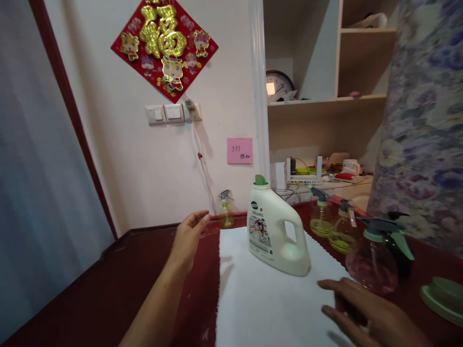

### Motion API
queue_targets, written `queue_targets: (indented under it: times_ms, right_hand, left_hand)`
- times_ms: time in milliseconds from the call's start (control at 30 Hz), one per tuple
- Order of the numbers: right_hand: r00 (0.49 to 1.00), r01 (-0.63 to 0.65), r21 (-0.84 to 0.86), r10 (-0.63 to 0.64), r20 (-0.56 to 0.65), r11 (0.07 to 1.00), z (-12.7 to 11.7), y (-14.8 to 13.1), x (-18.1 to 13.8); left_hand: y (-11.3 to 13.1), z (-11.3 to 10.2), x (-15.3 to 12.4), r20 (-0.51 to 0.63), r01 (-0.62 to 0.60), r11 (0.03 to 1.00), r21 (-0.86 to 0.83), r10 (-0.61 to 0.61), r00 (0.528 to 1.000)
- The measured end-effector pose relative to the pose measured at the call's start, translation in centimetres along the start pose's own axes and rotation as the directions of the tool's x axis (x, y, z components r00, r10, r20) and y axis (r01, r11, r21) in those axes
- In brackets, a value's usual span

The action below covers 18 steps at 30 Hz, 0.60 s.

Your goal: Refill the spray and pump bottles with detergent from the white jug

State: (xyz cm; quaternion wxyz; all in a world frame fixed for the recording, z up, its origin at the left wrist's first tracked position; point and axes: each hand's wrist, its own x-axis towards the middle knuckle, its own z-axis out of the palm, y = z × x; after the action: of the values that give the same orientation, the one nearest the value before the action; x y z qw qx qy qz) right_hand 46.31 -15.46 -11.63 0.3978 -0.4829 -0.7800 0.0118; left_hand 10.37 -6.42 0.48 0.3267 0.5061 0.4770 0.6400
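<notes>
On the white cloth stands a pale green detergent jug (271, 231), upright, its cap off and a green pour spout (260, 180) showing in the neck. To the left of the jug, my left hand (188, 236) is raised above the dark red table, fingers stretched, holding nothing. The nearest thing to it is a small spray bottle (226, 212) with yellowish liquid by the wall. My right hand (369, 308) hovers at the lower right with fingers apart, nothing in it. Beyond it sits a spray bottle (372, 265) with pink liquid.
Two spray bottles with yellow liquid (320, 219) stand at the right rear, and a dark bottle (400, 255) is behind the pink one. A green round cap (443, 299) lies at the right. The white cloth (267, 308) covers mid-table. A router (304, 178) stands behind.
</notes>
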Motion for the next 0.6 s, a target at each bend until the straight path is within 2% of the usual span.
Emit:
queue_targets:
  times_ms: [100, 200, 300, 433, 600]
  right_hand:
    - [0.982, 0.126, 0.021, -0.128, 0.142, 0.992, 1.9, -4.2, 2.8]
    - [0.936, 0.235, -0.003, -0.226, 0.27, 0.972, 4.7, -6.2, 4.2]
    - [0.891, 0.322, -0.055, -0.283, 0.356, 0.945, 8.1, -7.0, 4.9]
    - [0.855, 0.409, -0.114, -0.337, 0.394, 0.905, 11.9, -7.1, 4.9]
    - [0.843, 0.471, -0.163, -0.388, 0.372, 0.867, 14.3, -6.4, 3.8]
  left_hand:
    - [0.0, 0.0, 0.0, -0.008, -0.004, 1.0, -0.008, 0.004, 1.0]
    - [-0.1, -0.1, 0.0, -0.003, -0.003, 1.0, -0.007, 0.003, 1.0]
    - [-0.3, -0.2, 0.1, -0.002, -0.011, 1.0, -0.006, 0.01, 1.0]
    - [-0.6, -0.4, 0.4, -0.01, -0.014, 1.0, 0.013, 0.015, 1.0]
    - [-1.1, -0.3, 0.4, -0.006, -0.027, 0.999, 0.034, 0.028, 1.0]
